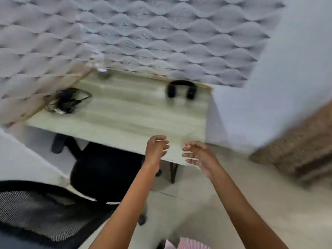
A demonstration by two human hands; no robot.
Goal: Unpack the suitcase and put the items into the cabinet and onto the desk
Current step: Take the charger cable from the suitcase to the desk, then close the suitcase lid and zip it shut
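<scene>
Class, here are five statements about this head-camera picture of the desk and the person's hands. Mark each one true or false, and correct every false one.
1. Black headphones lie on the desk near the wall. True.
2. The left hand grips a suitcase handle. False: it holds nothing, and no suitcase is in view.
3. The right hand is open, fingers spread. True.
4. The mesh pouch sits on the desk's right end. False: it lies at the left end.
5. The black chair stands on top of the desk. False: it is tucked under the desk's front edge.
</scene>
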